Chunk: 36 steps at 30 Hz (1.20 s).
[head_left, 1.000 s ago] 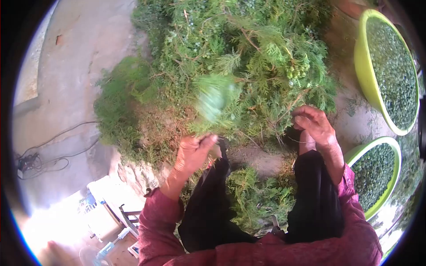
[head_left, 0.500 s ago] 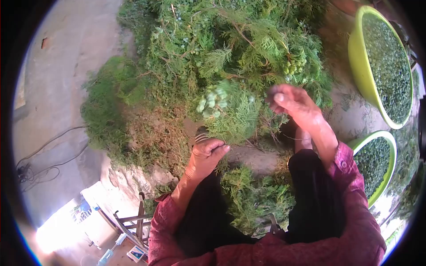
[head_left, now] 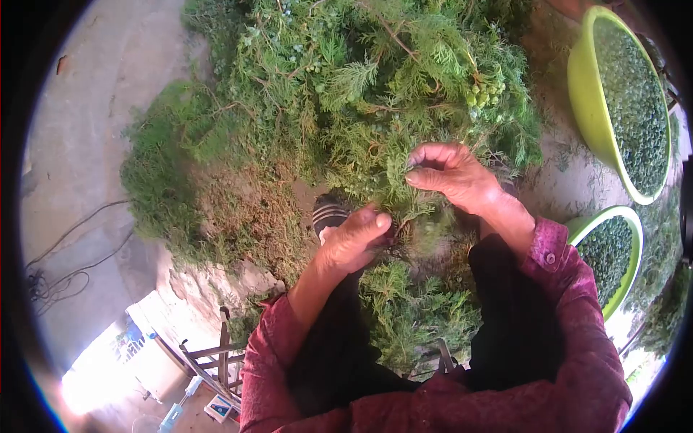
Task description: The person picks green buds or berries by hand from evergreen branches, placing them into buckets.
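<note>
My left hand (head_left: 359,234) is closed with its thumb on top, gripping an evergreen sprig (head_left: 415,211) by its stem end. The sprig's scaly green leaves are partly blurred and reach up and to the right. Above and right of it, my right hand (head_left: 458,177) is bent into a pinch, thumb and forefinger at the leafy tips. Whatever lies between those fingertips is too small to name. Just beyond both hands lies a large heap of cut evergreen branches (head_left: 346,86), with pale green cones (head_left: 485,94) clustered on it.
Two lime-green basins (head_left: 593,101) (head_left: 626,299) at the right hold many small green cones. More greenery (head_left: 419,310) lies between my legs. Brown litter (head_left: 249,216) covers ground at left. Cables (head_left: 61,270) and a wooden stool-like frame (head_left: 222,350) are farther left.
The sprig has swung down and right, and its cone cluster no longer shows. My right hand has moved left and down to its leaves. My left hand has shifted slightly right and turned.
</note>
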Each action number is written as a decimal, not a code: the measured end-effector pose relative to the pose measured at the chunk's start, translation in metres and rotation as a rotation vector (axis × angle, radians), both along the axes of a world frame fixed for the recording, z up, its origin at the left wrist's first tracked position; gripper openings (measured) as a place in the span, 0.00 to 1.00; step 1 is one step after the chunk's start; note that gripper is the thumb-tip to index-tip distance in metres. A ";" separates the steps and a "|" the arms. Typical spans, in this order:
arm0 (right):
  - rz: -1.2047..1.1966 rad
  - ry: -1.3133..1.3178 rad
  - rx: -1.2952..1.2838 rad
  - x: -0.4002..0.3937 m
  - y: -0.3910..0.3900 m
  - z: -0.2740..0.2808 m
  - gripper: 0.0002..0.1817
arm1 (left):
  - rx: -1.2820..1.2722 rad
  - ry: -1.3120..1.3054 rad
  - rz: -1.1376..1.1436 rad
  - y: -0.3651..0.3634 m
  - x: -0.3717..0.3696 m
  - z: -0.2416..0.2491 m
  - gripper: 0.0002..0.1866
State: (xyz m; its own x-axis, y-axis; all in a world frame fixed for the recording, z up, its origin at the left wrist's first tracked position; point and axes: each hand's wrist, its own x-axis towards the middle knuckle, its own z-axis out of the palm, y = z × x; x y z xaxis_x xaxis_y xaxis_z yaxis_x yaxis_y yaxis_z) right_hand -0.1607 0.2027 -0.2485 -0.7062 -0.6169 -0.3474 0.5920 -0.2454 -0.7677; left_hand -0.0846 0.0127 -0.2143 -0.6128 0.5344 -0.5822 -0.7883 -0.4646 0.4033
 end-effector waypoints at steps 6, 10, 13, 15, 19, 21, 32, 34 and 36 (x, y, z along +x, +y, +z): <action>0.054 0.150 0.273 -0.003 0.003 0.001 0.06 | 0.016 -0.193 0.215 0.007 0.002 -0.005 0.09; -0.090 0.273 0.354 0.001 -0.001 0.011 0.08 | -0.218 -0.098 0.278 0.010 -0.001 0.003 0.09; -0.016 0.249 0.375 0.000 0.004 0.011 0.06 | -0.239 -0.120 0.318 0.005 -0.002 0.003 0.09; 0.052 0.233 0.395 -0.002 0.011 0.016 0.06 | -0.252 -0.075 0.283 -0.001 -0.001 0.003 0.09; 0.194 0.033 0.186 -0.007 0.022 0.020 0.07 | -0.282 -0.077 0.278 -0.001 -0.003 0.014 0.07; 0.206 0.020 0.155 -0.007 0.022 0.019 0.08 | -0.356 -0.109 0.282 0.003 -0.006 0.021 0.06; -0.148 0.524 0.678 -0.008 0.027 -0.001 0.05 | -0.172 0.034 0.324 -0.014 0.008 0.012 0.03; 0.020 -0.148 0.197 -0.006 0.025 0.014 0.06 | -0.146 0.056 0.307 -0.012 0.009 0.010 0.03; 0.132 -0.219 0.059 -0.004 0.013 0.018 0.13 | -0.177 -0.034 0.323 -0.008 0.007 0.013 0.03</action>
State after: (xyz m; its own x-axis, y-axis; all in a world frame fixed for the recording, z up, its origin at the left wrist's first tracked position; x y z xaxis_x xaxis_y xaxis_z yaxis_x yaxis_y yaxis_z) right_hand -0.1650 0.2161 -0.2305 -0.5249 -0.6728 -0.5214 0.7695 -0.1132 -0.6286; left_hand -0.0772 0.0045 -0.2015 -0.7118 0.2064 -0.6714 -0.6272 -0.6170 0.4753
